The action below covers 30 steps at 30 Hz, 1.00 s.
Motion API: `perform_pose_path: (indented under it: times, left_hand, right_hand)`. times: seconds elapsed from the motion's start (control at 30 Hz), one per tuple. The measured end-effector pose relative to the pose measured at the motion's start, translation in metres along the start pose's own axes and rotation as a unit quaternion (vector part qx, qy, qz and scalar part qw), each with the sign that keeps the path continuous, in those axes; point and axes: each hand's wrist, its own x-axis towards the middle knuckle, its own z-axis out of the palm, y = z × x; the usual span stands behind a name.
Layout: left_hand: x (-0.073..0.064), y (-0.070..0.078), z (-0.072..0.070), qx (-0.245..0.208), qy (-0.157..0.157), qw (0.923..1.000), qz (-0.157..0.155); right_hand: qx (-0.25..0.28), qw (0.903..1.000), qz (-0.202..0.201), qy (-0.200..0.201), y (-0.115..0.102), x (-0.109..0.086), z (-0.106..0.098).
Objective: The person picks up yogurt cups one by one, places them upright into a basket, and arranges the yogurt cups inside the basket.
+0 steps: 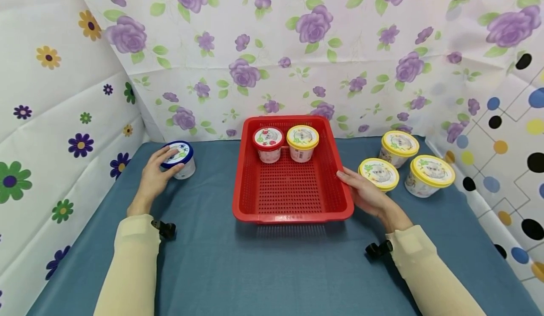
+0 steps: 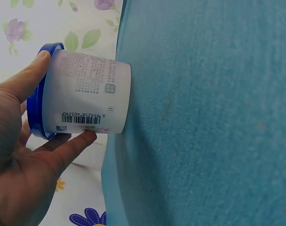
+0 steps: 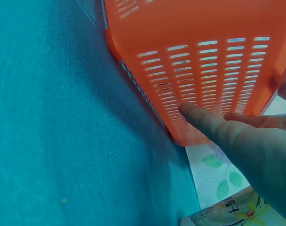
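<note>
In the head view, gripped the blue tub (image 1: 186, 168) with the left hand (image 1: 155, 176) near the counter's (image 1: 272, 269) left edge, apparently from above because of its broad lid. Held the basket (image 1: 292, 218), mid-counter, by its right side with the right hand (image 1: 374, 195), probably to keep it from sliding. Counted one basket and six tubs: one blue; one red tub (image 1: 268, 146), upright inside the basket; four yellow, with one yellow tub (image 1: 302, 143) just beside the red and three (image 1: 430, 176) clustered at right, perhaps grouped for reach. In the left wrist view, found thumb on the lid's rim and fingers (image 2: 77, 146) curled about the opposite side, likely for a firm pinch; saw one barcode (image 2: 82, 119). In the right wrist view, saw fingers (image 3: 204, 120) against the basket's slotted wall, thumb near the rim, seemingly bracing it; noticed part of one printed tub (image 3: 239, 209) below.
</note>
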Motion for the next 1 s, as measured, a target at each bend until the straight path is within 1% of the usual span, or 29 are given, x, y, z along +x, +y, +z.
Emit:
perform_pose_path:
  times: [0.47, 0.63, 0.83, 1.0]
  left_hand:
    - [-0.001, 0.002, -0.002, 0.016, 0.006, 0.9998, 0.005]
    - [-0.002, 0.002, -0.004, 0.014, 0.009, 0.9998, 0.006]
    - [-0.002, 0.009, -0.006, 0.004, 0.017, 0.9998, 0.010]
    - [-0.001, 0.017, -0.007, -0.006, 0.028, 0.9995, 0.013]
  right_hand:
    - [0.001, 1.0000, 0.001, 0.002, -0.001, -0.001, 0.002]
    - [0.001, 1.0000, 0.000, 0.001, -0.001, -0.001, 0.001]
    - [0.002, 0.9999, -0.006, -0.008, -0.001, 0.000, 0.000]
    - [0.001, 0.9999, -0.006, -0.008, -0.001, -0.001, 0.001]
